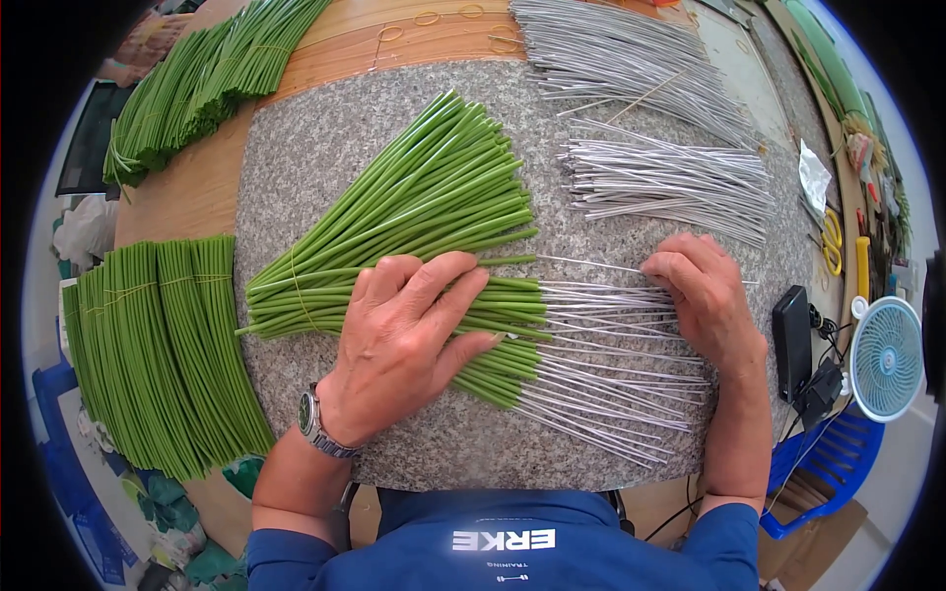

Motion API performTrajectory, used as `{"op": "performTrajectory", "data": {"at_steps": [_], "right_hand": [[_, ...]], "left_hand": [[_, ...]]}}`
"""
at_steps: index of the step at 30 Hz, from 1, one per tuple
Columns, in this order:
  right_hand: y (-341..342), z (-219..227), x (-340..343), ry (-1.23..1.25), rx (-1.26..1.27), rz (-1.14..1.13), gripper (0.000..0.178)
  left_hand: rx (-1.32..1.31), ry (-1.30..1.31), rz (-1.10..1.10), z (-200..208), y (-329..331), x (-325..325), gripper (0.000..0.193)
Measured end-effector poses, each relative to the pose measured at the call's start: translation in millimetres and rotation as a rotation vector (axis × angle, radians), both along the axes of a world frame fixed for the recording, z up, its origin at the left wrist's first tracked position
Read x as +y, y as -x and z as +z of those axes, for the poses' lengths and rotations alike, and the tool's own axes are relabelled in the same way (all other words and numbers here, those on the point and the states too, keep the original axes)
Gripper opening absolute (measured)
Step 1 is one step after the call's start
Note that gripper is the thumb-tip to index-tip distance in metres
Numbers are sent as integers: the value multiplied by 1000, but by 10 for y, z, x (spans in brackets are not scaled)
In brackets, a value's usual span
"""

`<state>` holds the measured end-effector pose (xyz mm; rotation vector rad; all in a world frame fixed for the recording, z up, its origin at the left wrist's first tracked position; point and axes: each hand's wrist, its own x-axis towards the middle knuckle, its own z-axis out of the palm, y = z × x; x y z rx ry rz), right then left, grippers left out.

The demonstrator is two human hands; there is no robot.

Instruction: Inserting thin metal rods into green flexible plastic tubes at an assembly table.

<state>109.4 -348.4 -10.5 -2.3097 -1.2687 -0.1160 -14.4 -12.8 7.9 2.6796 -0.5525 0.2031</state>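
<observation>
A bundle of green plastic tubes [414, 187] lies fanned on the grey stone slab, tied near its left end with a thin yellow band [299, 286]. My left hand [399, 330], a watch on its wrist, is laid across the bundle, its bent fingers pressing on the tubes and its thumb apart. From under the fingertips one tube sticks out to the right. A thin silver wire [591, 263] runs from that tube's end to my right hand [702, 295], which pinches it between thumb and fingers. Several lower tubes have silver wires [616, 394] sticking out of their right ends.
Two groups of loose silver wires [670, 182] lie at the slab's far right. More tied green bundles [158, 345] stand at the left and far left. Along the right are yellow-handled scissors [833, 241], a black box-shaped device [791, 340] and a small fan [887, 360].
</observation>
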Motion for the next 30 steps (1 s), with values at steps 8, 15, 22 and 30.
{"op": "performTrajectory", "data": {"at_steps": [8,15,22,30], "right_hand": [[8,-1,-11,-11,14,7,35],[10,-14,4,-13,26,23,33],[57,-55,189,-33,-41,74,20],[125,-58,435,-34,-155,83,22]], "left_hand": [[-2,0,-1,0,3,2,58],[-2,7,-2,9,2,-2,58],[30,23,0,10,-20,-29,56],[-18,10,3,10,16,-15,52]]}}
